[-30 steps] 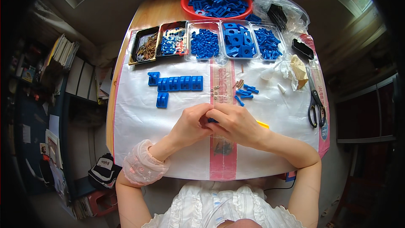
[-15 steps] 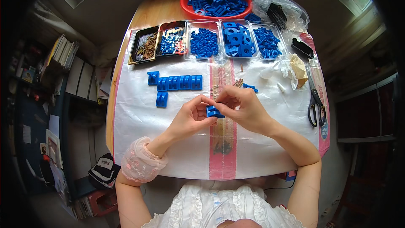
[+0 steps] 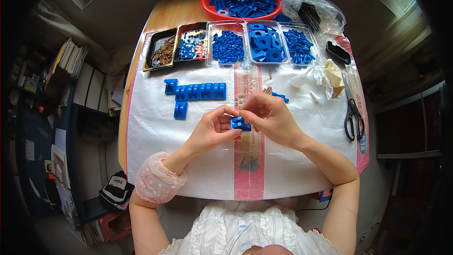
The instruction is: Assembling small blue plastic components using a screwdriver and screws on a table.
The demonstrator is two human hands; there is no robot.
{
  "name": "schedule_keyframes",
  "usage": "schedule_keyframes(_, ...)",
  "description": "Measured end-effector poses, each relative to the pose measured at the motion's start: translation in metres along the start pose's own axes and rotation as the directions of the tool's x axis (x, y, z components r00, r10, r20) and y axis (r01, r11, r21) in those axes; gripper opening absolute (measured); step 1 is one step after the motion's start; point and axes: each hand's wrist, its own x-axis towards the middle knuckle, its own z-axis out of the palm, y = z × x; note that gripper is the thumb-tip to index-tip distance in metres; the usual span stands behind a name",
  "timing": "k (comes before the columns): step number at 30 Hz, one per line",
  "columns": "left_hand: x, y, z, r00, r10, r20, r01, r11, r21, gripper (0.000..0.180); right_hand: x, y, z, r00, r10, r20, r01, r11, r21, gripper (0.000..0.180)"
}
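- Table (image 3: 165, 13): wood-topped, mostly under a white sheet (image 3: 188, 179).
- Red basin (image 3: 206, 5), far edge: heaped with blue plastic pieces.
- Three clear trays (image 3: 228, 64), nearer than the basin: small blue pieces in the outer two, holed blue plates in the middle.
- Two black trays (image 3: 160, 68), toward far left corner: brass-coloured pins; small blue and pale bits.
- Right hand (image 3: 268, 115): thumb and forefinger close together at blue part (image 3: 239, 124); pinch cannot be told.
- Left hand (image 3: 213, 128): thumb and curled fingers gripping blue part, midway between side edges.
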Motion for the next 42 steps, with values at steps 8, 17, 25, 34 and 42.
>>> schedule_keyframes(8, -0.001, 0.000, -0.003, 1.000, 0.002, -0.001, -0.002, 1.000, -0.019, 0.032, 0.000, 0.000, 0.000, 1.000, 0.014, -0.006, -0.014, 1.000, 0.011, 0.020)
schedule_keyframes(17, 0.000, -0.002, -0.003, 1.000, 0.009, -0.001, -0.009, 1.000, 0.011, 0.031, -0.003, 0.004, 0.004, 0.993, -0.119, 0.011, 0.120, 0.990, -0.071, 0.010)
schedule_keyframes(25, -0.004, -0.003, 0.008, 0.964, 0.200, -0.177, -0.144, 0.946, 0.290, 0.034, -0.001, 0.008, 0.008, 0.970, -0.241, -0.042, 0.229, 0.955, -0.186, 0.010)
schedule_keyframes(34, -0.004, 0.009, 0.005, 0.932, 0.334, -0.141, -0.175, 0.754, 0.633, 0.017, 0.003, 0.000, -0.002, 0.935, -0.354, 0.011, 0.332, 0.865, -0.375, 0.012)
schedule_keyframes(42, -0.009, 0.028, -0.007, 0.957, 0.289, 0.022, -0.134, 0.373, 0.918, 0.018, -0.002, 0.018, 0.008, 0.885, -0.387, 0.259, 0.465, 0.759, -0.456, 0.019)
